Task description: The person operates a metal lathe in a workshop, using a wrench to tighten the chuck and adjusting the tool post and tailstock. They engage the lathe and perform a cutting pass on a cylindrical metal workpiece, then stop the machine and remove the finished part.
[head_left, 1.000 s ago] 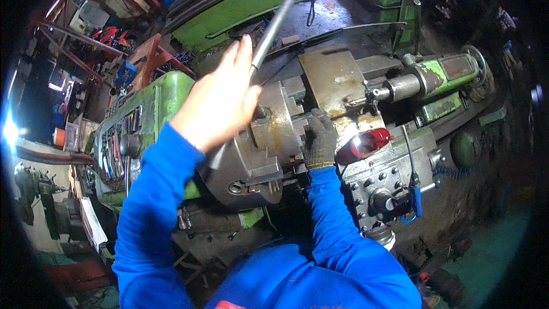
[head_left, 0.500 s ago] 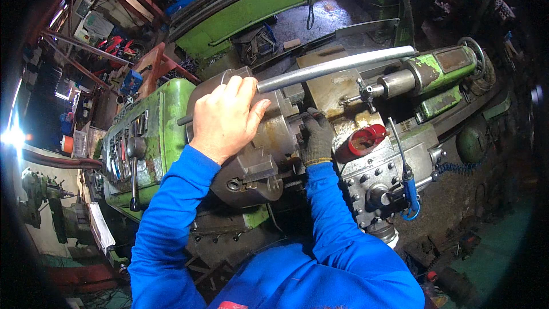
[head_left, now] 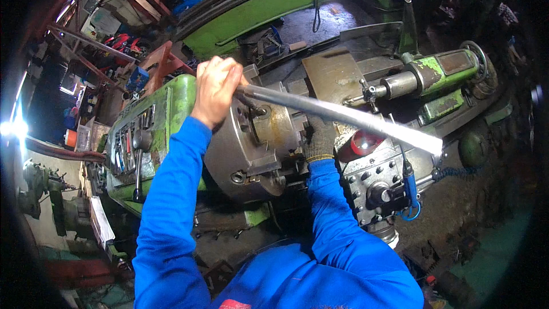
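The bare left hand (head_left: 216,88) has its grip curled tightly around the near end of a long, silvery, round metal bar (head_left: 340,115), with the fingers folded over and no visible gap. From that grip the bar slants down to the right, over the front of the machine, to a bright far end near the blue-handled metal air gun (head_left: 410,189). A short dark metal rod (head_left: 249,103) runs from beneath the hand toward a round socket on the large grey steel lathe chuck (head_left: 231,163); whether it is seated there I cannot tell.

The right hand (head_left: 321,140), in a dark grey knitted glove, is at the face of the chuck, among its stepped steel blocks. Its fingers are partly hidden by the bar and by shadow (so how far its grip is closed, or on what, I cannot tell).

Just right of the glove, the red cylindrical cup (head_left: 359,149) stands on the lathe carriage, the bar crossing in front of its upper part. Behind the bar lies a flat, brownish metal plate (head_left: 331,71). The worn green tailstock (head_left: 443,71) is to the right; at left, assorted small metal tools (head_left: 123,151) lie on the green headstock (head_left: 182,100).
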`<state>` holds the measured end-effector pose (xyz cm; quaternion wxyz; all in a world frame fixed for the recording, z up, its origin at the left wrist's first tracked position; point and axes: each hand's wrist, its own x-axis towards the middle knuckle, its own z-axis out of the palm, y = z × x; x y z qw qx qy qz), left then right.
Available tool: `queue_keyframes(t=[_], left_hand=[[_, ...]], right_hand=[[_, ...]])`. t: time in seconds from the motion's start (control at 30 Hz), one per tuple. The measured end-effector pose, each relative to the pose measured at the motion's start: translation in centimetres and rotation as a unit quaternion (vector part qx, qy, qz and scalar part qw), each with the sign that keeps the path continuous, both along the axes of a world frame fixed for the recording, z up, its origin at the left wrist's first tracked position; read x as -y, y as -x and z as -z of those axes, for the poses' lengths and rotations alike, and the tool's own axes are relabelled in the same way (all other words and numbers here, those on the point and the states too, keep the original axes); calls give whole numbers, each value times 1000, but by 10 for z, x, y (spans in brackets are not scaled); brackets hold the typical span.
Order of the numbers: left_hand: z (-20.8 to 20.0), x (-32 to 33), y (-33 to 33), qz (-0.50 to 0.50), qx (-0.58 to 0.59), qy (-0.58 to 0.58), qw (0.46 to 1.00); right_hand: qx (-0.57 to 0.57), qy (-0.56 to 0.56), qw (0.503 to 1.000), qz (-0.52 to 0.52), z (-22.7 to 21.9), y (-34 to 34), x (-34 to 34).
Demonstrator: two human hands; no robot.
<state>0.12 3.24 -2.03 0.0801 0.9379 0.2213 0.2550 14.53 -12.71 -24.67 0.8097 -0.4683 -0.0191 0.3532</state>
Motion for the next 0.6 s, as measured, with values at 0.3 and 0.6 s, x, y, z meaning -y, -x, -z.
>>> queue_keyframes(t=[0.3, 0.6], left_hand=[[-3, -52, -51, -220, -211, 227, 925], [-69, 83, -75, 215, -409, 7, 887]], right_hand=[[-128, 11, 992, 3, -21, 4, -2], [47, -28, 998, 33, 46, -7, -22]])
